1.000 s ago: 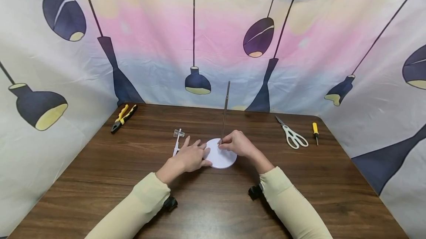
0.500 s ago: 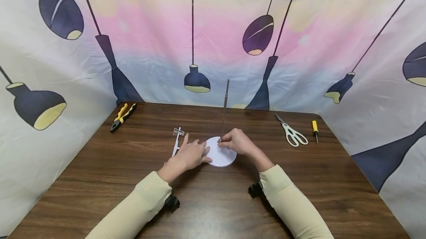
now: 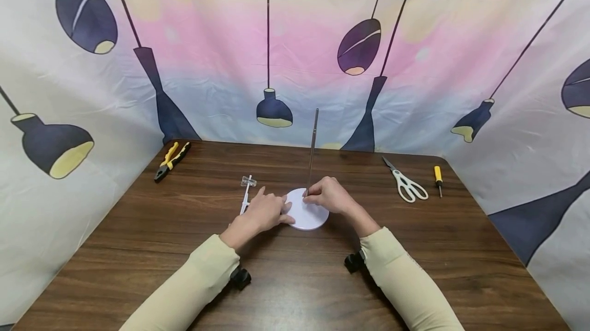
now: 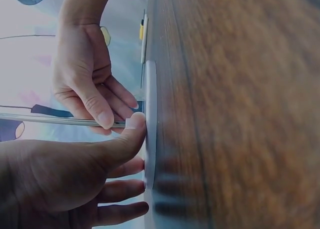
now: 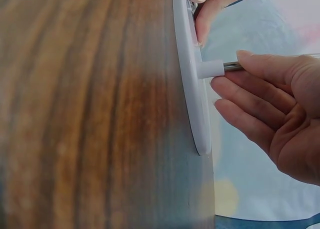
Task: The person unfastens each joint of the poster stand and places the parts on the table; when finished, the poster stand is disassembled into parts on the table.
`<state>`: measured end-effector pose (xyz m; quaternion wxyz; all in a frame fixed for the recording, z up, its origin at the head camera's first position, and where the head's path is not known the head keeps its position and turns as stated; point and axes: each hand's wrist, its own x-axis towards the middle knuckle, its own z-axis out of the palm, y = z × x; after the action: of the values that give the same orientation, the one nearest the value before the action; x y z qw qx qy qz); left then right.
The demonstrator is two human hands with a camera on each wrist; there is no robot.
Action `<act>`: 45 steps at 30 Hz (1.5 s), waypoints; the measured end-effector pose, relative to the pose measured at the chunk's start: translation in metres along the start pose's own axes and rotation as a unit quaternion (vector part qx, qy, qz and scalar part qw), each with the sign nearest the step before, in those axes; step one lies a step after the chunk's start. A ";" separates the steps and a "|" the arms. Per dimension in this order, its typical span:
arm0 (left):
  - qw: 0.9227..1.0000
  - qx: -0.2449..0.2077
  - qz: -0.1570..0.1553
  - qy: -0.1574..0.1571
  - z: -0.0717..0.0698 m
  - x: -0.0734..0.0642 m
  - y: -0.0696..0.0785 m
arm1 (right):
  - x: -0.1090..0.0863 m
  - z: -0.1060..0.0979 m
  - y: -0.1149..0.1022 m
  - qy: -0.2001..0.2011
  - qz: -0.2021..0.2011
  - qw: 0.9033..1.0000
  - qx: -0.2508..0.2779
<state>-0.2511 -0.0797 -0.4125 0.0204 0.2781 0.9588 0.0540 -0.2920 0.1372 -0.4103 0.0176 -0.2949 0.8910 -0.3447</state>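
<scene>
A round white base (image 3: 310, 219) lies flat on the table, with a short white socket (image 5: 211, 69) rising from its middle. A thin, shiny metal rod (image 3: 313, 141) stands nearly upright at that socket. My right hand (image 3: 333, 197) pinches the rod low down between thumb and fingers, just above the socket. On the base's left side my left hand (image 3: 265, 211) rests with fairly straight fingers; its thumb (image 4: 131, 134) touches the upper face. Partly hidden behind the left hand is a slim white piece (image 3: 245, 200) with a clear plastic part (image 3: 249, 181) at its far end.
Yellow-and-black pliers (image 3: 172, 161) lie at the back left of the wooden table (image 3: 295, 280). White-handled scissors (image 3: 406, 183) and a small yellow screwdriver (image 3: 437, 180) lie at the back right. A lamp-patterned cloth (image 3: 212, 75) hangs behind the table.
The head view shifts slightly. My left hand's fingers look a little less spread than a second ago; the right hand keeps its pinch on the rod in the same place.
</scene>
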 end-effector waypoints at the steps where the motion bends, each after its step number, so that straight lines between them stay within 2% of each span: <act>1: 1.000 0.000 -0.002 -0.001 0.000 0.000 0.000 | 0.000 0.000 0.000 0.002 -0.005 1.000 -0.004; 5: 1.000 0.005 -0.005 0.002 0.001 -0.001 0.001 | 0.000 0.001 -0.001 0.010 -0.019 1.000 -0.014; 14: 1.000 0.007 -0.010 0.009 0.002 0.002 0.000 | -0.002 -0.005 -0.004 0.041 -0.016 0.999 -0.007; 22: 1.000 -0.003 -0.015 0.006 0.001 0.001 0.000 | -0.002 -0.009 -0.006 0.043 -0.015 0.999 -0.008; 31: 1.000 -0.011 -0.014 0.003 0.001 0.001 0.001 | -0.006 -0.014 -0.011 0.073 0.015 0.997 0.021; 37: 1.000 -0.004 -0.014 0.013 0.003 0.001 0.001 | -0.009 -0.018 -0.012 0.089 0.037 0.993 0.074; 45: 1.000 -0.009 -0.007 0.021 0.003 0.001 0.001 | -0.017 -0.026 -0.010 0.079 0.056 0.989 0.109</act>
<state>-0.2517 -0.0780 -0.4150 0.0027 0.2696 0.9605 0.0683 -0.2785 0.1565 -0.3868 -0.0015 -0.2126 0.8620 -0.4602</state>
